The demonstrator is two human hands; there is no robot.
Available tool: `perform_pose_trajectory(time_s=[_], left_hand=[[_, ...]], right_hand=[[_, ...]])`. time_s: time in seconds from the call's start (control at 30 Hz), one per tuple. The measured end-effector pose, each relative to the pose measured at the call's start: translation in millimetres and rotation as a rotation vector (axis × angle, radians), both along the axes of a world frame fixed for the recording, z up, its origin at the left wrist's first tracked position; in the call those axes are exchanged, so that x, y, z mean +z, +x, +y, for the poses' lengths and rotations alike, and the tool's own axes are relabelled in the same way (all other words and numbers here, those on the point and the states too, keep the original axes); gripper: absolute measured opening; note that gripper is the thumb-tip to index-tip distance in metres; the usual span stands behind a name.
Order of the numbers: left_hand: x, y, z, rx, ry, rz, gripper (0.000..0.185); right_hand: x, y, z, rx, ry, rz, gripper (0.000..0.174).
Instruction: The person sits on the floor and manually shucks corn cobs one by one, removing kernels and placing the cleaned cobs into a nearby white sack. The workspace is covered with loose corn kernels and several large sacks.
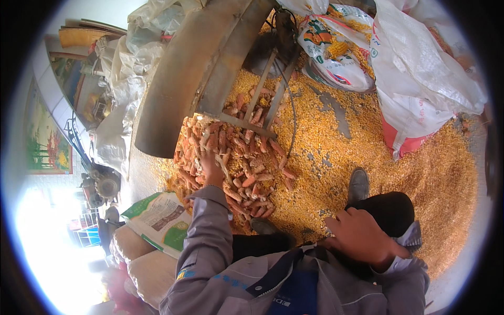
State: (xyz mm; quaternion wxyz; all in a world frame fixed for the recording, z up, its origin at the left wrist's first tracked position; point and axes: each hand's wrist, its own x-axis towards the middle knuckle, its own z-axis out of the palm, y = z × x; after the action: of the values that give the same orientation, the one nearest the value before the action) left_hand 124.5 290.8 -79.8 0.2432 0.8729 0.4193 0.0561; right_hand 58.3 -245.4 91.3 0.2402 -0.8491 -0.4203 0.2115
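My left hand (211,167) reaches down into a heap of shelled corn cobs (252,181), below the open end of a curved sheet-metal chute (169,110). Its fingers lie among the reddish cobs and pale husk bits, so whether they grip one is hidden. Over by my bent knee, my right hand (358,234) hangs with its back up, thumb and forefinger apart, nothing visible in it. Loose yellow corn kernels (327,173) cover the floor around both my shoes.
A metal frame (252,124) and a black cable (293,118) extend from the machine. Woven sacks (421,78) stand at the upper right, one sack (340,75) with an unshelled corn cob (337,50) on it. Full sacks (151,271) and a green-white bag (161,222) lie at left.
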Motion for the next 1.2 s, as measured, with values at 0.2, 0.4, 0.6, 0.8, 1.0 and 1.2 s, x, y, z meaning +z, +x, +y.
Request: perform_pose_trajectory(time_s=[0.2, 0.4, 0.6, 0.8, 1.0, 1.2], left_hand=[[-58, -106, -102, 0.369, -0.766, -0.022, 0.045], [-14, -144, -202, 0.159, -1.079, -0.180, 0.027], [84, -138, -289, -0.186, -1.149, -0.572, 0.016], [149, -117, -332, -0.395, -1.154, -0.825, 0.032], [96, -147, -297, -0.478, -1.107, -0.396, 0.045], [-40, -224, -274, -0.360, -1.032, 0.112, 0.053]], right_hand=[[-11, -6, 3, 0.061, -0.025, 0.007, 0.035], [-34, -10, 13, 0.002, -0.020, -0.037, 0.042], [-43, -18, 46, -0.293, 0.208, 0.049, 0.045], [0, 11, 20, -0.513, 0.354, 0.124, 0.026], [148, 135, -107, -0.942, 0.188, -0.921, 0.030], [184, 278, -190, -0.691, -0.681, -1.025, 0.034]])
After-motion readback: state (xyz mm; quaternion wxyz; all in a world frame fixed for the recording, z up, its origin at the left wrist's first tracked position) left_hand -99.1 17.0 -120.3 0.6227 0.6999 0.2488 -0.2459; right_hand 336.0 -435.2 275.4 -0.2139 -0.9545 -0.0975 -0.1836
